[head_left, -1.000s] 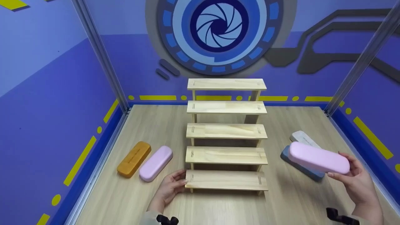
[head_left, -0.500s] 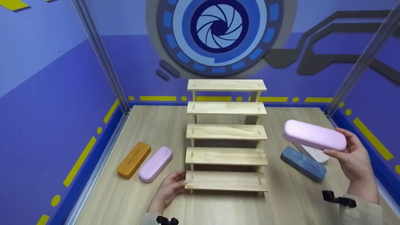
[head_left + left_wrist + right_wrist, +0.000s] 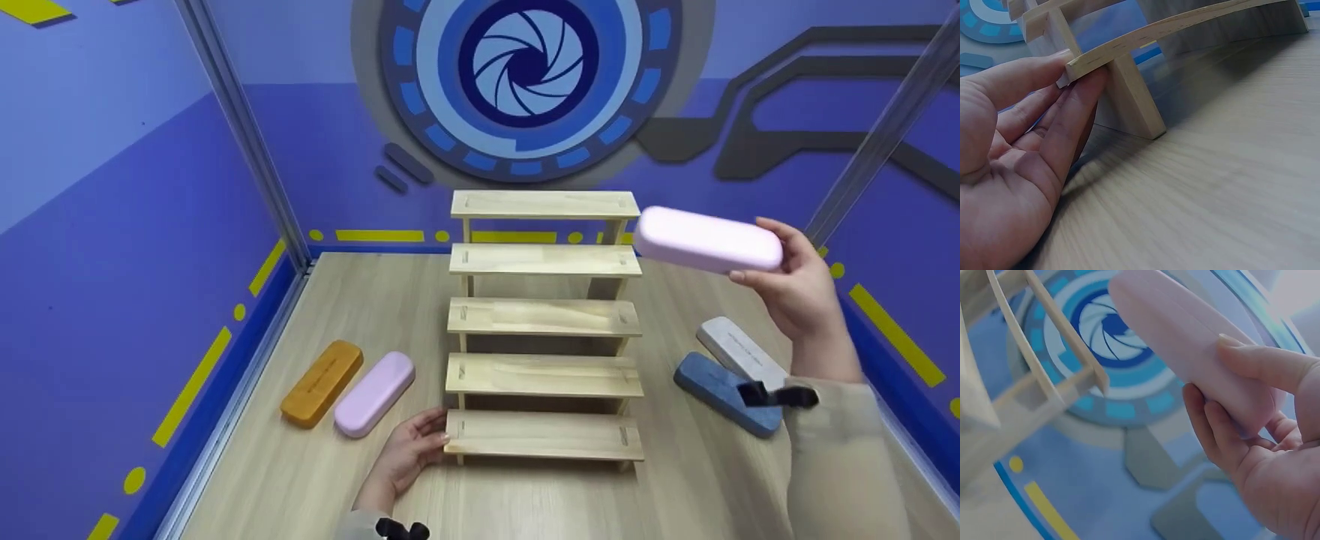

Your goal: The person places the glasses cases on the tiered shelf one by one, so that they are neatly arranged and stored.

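A pink glasses case (image 3: 709, 240) is raised in the air beside the top step of a wooden step rack (image 3: 544, 319). My right hand (image 3: 799, 292) grips its right end, thumb on the near side and fingers around the far side, as the right wrist view also shows. At the rack's lowest board, my left hand (image 3: 409, 454) pinches the left end. In the left wrist view the thumb lies on top of that board (image 3: 1145, 38) and the fingers are underneath. The case's left tip overlaps the top step's right end in the head view.
An orange case (image 3: 321, 384) and a second pink case (image 3: 375, 394) lie on the table left of the rack. To its right lie a white case (image 3: 739, 349) and a blue case (image 3: 720, 390), partly behind the right cuff. Blue-purple walls (image 3: 135, 300) enclose the table.
My right hand has lifted the pink glasses case up, away and leftward, from over the blue and white cases to beside the top step. The left hand has stayed at the lowest board.
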### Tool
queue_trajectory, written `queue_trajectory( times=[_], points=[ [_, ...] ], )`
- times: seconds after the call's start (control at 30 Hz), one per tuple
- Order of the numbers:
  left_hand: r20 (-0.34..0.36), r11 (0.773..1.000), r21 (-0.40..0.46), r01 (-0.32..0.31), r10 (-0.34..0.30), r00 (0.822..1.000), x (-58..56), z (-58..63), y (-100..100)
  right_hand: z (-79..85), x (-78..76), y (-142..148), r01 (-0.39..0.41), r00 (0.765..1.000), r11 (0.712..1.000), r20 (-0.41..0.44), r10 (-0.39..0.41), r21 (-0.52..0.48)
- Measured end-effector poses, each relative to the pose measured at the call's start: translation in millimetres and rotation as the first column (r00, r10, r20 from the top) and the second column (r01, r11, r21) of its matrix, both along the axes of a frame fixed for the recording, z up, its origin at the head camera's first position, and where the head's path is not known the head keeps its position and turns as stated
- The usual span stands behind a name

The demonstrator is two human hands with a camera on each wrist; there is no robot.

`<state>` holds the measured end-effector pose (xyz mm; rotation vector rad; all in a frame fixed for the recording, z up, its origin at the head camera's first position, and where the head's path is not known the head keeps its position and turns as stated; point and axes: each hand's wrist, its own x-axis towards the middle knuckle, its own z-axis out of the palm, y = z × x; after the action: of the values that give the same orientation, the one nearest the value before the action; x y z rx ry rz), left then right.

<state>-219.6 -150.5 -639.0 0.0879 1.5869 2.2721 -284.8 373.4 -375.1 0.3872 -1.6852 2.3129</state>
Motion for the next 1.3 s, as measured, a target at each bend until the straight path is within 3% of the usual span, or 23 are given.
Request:
queue_trajectory(
  times=[0.17, 0.4, 0.73, 1.03, 1.3],
  points=[
    [0.012, 1.000, -0.003, -0.010, 0.010, 1.000, -0.1, 0.1, 1.0, 18.9, -29.2, -25.7, -0.048, 0.996, 0.999, 0.071, 0.046, 0.026],
    [0.014, 1.000, -0.007, -0.016, 0.016, 1.000, -0.5, 0.5, 2.3, 39.3, -64.8, -57.6, -0.061, 0.982, 0.995, 0.186, 0.045, 0.082],
    [0.014, 0.999, -0.023, -0.027, 0.027, 1.000, -0.4, 1.3, 1.4, 52.6, -110.7, -103.1, -0.093, 0.973, 0.990, 0.222, 0.067, 0.106],
    [0.017, 1.000, -0.011, -0.029, 0.029, 0.999, 0.2, 1.8, 0.7, 55.6, -136.6, -138.1, -0.079, 0.958, 0.974, 0.286, 0.016, 0.211],
    [0.014, 1.000, -0.006, -0.018, 0.018, 1.000, 0.1, 2.1, 1.1, 48.9, -148.1, -162.7, -0.077, 0.950, 0.966, 0.313, -0.005, 0.247]
  ],
)
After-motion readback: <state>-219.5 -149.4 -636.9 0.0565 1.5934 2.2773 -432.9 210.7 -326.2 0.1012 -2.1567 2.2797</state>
